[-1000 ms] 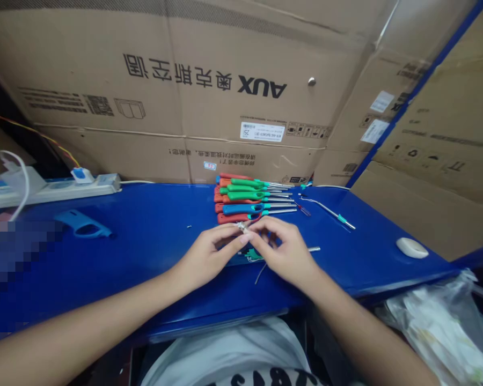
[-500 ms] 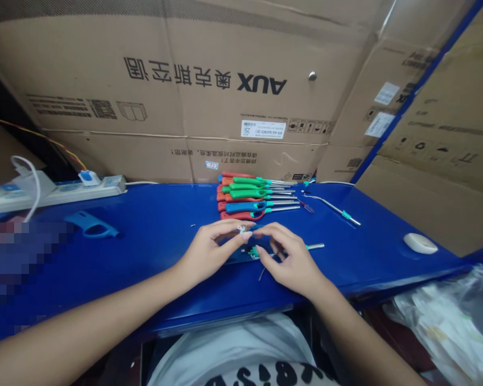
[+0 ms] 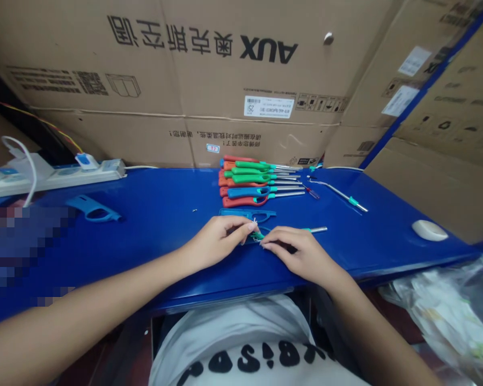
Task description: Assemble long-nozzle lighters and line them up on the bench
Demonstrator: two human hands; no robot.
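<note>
My left hand [image 3: 229,236] is closed in a pinch, with a small white part [image 3: 255,220] showing at its fingertips. Thumb and forefinger of my right hand [image 3: 295,249] are pinched together at a thin pale wire [image 3: 261,244]. Between the two hands lies a small green piece [image 3: 258,236], partly covered by fingers. A metal lighter tube [image 3: 319,229] sticks out beyond my right knuckles. Just past my left hand an open blue lighter shell half [image 3: 247,213] rests on the blue table.
Several assembled red, green and blue lighters [image 3: 245,182] lie stacked behind. Right of them are a screwdriver [image 3: 313,193], a loose lighter tube [image 3: 348,197] and a white oval object [image 3: 429,230]. A blue shell [image 3: 94,208] and power strip [image 3: 88,172] are left; cardboard [image 3: 209,96] walls the back.
My hands have drawn slightly apart, uncovering the blue shell half behind them. The right fingertips have closed together at the wire. The camera view has tilted downward.
</note>
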